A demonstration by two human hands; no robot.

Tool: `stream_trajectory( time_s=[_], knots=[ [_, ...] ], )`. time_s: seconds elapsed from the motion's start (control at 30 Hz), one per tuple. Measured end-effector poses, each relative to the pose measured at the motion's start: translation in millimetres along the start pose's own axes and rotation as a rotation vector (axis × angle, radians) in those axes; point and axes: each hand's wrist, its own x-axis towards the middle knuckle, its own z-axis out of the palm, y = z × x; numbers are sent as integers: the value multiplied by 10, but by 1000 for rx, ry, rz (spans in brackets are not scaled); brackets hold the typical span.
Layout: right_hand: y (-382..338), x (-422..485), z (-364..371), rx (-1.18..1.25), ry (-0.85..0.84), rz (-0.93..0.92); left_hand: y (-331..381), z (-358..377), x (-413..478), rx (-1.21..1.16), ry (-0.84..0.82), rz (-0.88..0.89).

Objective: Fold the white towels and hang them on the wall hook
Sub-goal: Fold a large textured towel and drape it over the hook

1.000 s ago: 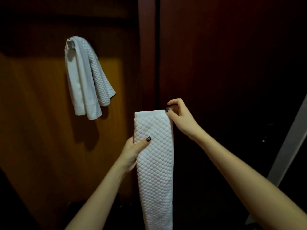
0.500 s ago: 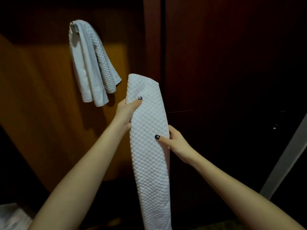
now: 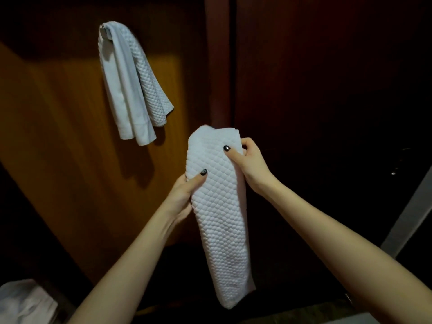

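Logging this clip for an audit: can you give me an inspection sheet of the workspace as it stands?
Surface: wooden wall panel; no worktop seen.
Job's things: folded towel held upright in both hands; hung towel draped over the hook, upper left.
Clutter: white cloth heap, bottom left corner, blurred.
Grippers: left hand grips the folded towel's left edge; right hand pinches near its top right.
Cables: nothing seen.
Surroundings: dark doors on the right; grey strip at far right.
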Motion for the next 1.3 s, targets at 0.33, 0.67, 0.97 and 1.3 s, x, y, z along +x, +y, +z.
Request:
stream_trajectory(
  time_s=[0.33,0.67,0.97,1.3],
  knots=[
    [381,-507,-131,8,-147,2,217,-25,24,-73,-58,75],
    [438,-615,-196,-59,-257,77,280,-70,96,-66,-10,136],
    [465,-588,-216,-183,-309,75,244,-51,171,-128,34,105],
    [398,-448,-272,-77,-93,1,456,-79,201,79,29,57]
  ],
)
